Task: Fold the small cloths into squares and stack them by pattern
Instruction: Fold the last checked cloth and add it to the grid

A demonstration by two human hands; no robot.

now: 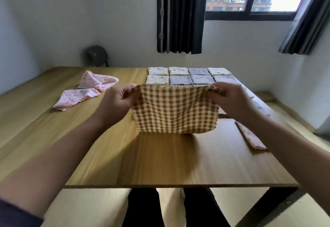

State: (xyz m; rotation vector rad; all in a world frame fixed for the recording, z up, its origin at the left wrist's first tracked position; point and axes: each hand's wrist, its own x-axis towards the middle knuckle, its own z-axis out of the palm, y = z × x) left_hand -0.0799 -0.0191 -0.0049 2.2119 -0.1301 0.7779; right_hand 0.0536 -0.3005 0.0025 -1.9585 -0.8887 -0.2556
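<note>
A brown-and-cream checked cloth (175, 111) hangs above the middle of the wooden table (160, 164), its lower edge just over the surface. My left hand (118, 101) pinches its upper left corner and my right hand (230, 98) pinches its upper right corner. Behind it, folded squares lie in rows: cream dotted ones (158, 71) and grey-lilac ones (180, 80). Two unfolded pink dotted cloths (97, 80) (75, 98) lie at the left. A folded pink cloth (250, 135) lies at the right, partly behind my right forearm.
The table's near edge (178, 185) is in front of my legs. A dark chair back (97, 55) stands beyond the far left of the table. Dark curtains (180, 14) and a window are on the back wall.
</note>
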